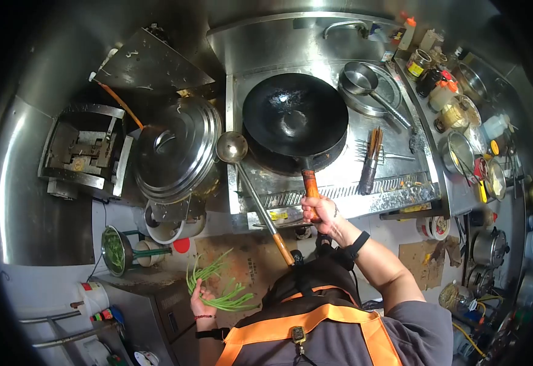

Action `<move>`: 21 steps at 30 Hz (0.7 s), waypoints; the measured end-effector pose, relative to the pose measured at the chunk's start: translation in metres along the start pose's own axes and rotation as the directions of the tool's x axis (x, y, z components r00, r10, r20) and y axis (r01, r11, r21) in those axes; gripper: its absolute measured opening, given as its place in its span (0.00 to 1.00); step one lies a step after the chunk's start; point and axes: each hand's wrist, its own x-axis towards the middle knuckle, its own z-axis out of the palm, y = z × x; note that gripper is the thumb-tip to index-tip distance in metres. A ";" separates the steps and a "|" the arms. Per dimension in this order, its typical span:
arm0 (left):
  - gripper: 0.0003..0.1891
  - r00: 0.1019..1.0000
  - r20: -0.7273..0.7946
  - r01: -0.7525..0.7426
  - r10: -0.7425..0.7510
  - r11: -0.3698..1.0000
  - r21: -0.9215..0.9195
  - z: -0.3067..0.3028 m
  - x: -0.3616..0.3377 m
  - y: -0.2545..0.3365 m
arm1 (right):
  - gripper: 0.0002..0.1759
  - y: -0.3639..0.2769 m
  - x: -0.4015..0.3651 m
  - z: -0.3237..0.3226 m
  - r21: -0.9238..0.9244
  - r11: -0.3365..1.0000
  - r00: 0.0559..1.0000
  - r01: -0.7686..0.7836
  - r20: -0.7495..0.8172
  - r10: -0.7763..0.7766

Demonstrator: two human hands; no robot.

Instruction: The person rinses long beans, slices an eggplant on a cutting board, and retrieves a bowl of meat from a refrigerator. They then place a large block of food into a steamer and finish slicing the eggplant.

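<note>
A black wok (295, 116) sits over the stove, its wooden handle (309, 183) pointing toward me. My right hand (319, 209) is closed around the lower end of that handle. Low on the left, my left hand (202, 300) grips a bunch of long green vegetables (227, 299) that fan out on both sides of the fingers. Left of the wok lies a long ladle (232, 147) with a wooden end, its bowl up on the stove edge. Nothing but a dark, shiny surface shows inside the wok.
A large lidded pot (175, 149) stands left of the stove. On the right are a small saucepan (359, 78), a brush-like bundle (371, 161) and a shelf of bottles and jars (444, 94). A basin of greens (116, 250) stands at lower left.
</note>
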 end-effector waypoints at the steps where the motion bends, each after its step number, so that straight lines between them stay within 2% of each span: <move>1: 0.11 1.000 -0.003 -0.001 0.002 1.000 0.017 -0.005 -0.002 0.002 | 0.07 0.002 -0.007 0.002 0.028 1.000 1.000 -0.007 0.017 0.007; 4: 0.11 1.000 -0.006 0.010 -0.010 0.998 0.065 -0.012 -0.012 0.003 | 0.06 0.004 -0.025 0.008 0.249 0.968 0.985 -0.028 0.169 -0.015; 7: 0.10 0.999 0.010 0.040 -0.041 0.997 0.070 -0.025 -0.021 0.004 | 0.05 0.000 -0.034 -0.001 0.459 0.874 0.875 -0.161 0.477 -0.090; 9: 0.10 0.998 0.005 0.057 -0.057 0.996 0.069 -0.029 -0.025 0.005 | 0.04 -0.009 -0.043 -0.004 0.494 0.830 0.779 -0.258 0.615 -0.124; 12: 0.10 0.999 -0.028 0.045 -0.043 0.997 0.066 -0.030 -0.024 0.008 | 0.04 -0.024 -0.057 0.003 0.524 0.794 0.708 -0.308 0.684 -0.177; 13: 0.10 0.999 -0.040 0.039 -0.037 0.997 0.062 -0.029 -0.023 0.008 | 0.04 -0.025 -0.058 0.004 0.522 0.790 0.693 -0.322 0.699 -0.180; 17: 0.10 1.000 -0.022 0.000 0.002 0.998 0.066 -0.018 -0.024 0.013 | 0.04 -0.021 -0.052 0.001 0.487 0.828 0.767 -0.279 0.631 -0.113; 19: 0.11 1.000 -0.005 -0.029 0.029 0.999 0.019 -0.017 -0.022 0.016 | 0.05 -0.013 -0.048 -0.005 0.434 0.868 0.852 -0.240 0.522 -0.026; 21: 0.12 0.992 0.114 -0.036 0.044 0.997 -0.071 -0.013 -0.027 0.021 | 0.06 -0.008 -0.044 -0.010 0.342 0.910 0.914 -0.236 0.395 0.089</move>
